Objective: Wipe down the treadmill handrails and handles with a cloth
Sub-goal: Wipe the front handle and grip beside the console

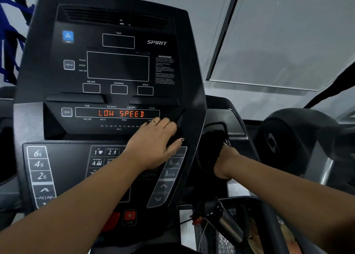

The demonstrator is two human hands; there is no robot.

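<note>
From my seat I see two forearms (86,196) bare right to the frame's edge. The left hand (153,138) wears a slim gold-toned ring (154,122) on one finger, and its thumbnail (182,140) carries dark polish. The right hand (223,163) shows only wrist and heel, fingers hidden.

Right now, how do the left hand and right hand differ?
The left hand lies flat on the console face, fingers straight and visible; the right hand reaches into the dark recess beside it, fingers hidden. The left hand wears a ring; none is visible on the right hand. Both forearms are bare.
</note>
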